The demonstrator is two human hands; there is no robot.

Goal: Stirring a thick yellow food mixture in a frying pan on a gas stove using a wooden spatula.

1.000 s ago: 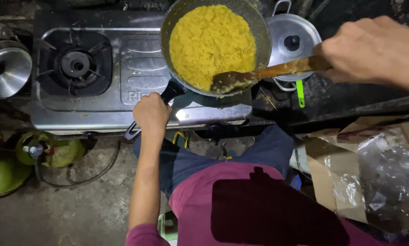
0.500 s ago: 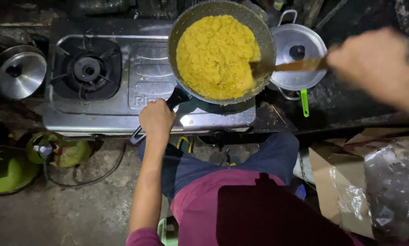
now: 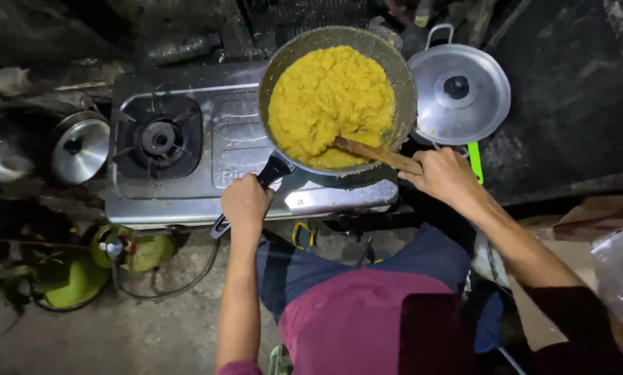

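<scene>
1. Frying pan [image 3: 394, 76] w/ yellow mash [image 3: 329, 101] sits ahead of both hands, on the stove's burner on the right-hand side; pan handle [image 3: 273, 170] runs back & leftward from the pan toward the left hand
2. Left hand [image 3: 245, 203] is wrapped shut round the near end of that handle, just below the pan rim
3. Right hand [image 3: 447, 173] is curled tight on the wooden spatula [image 3: 374, 153]; its long axis slants from the hand up-left into the mash, blade end buried at the near edge of the food
4. Right hand is nearer the food; left is nearer the free burner [image 3: 160, 137], which lies ahead-left of it
5. Surface: steel two-burner gas stove [image 3: 235, 139]. Lidded metal pot [image 3: 458, 94] just ahead of the right hand, touching or nearly touching the pan; smaller metal lid [image 3: 81, 147] well left of the left hand
6. Room: dim, dark walls; green gas cylinder [image 3: 68, 278] on the floor below-left of the left hand, cardboard & plastic bag [image 3: 620, 257] right of the right arm
</scene>
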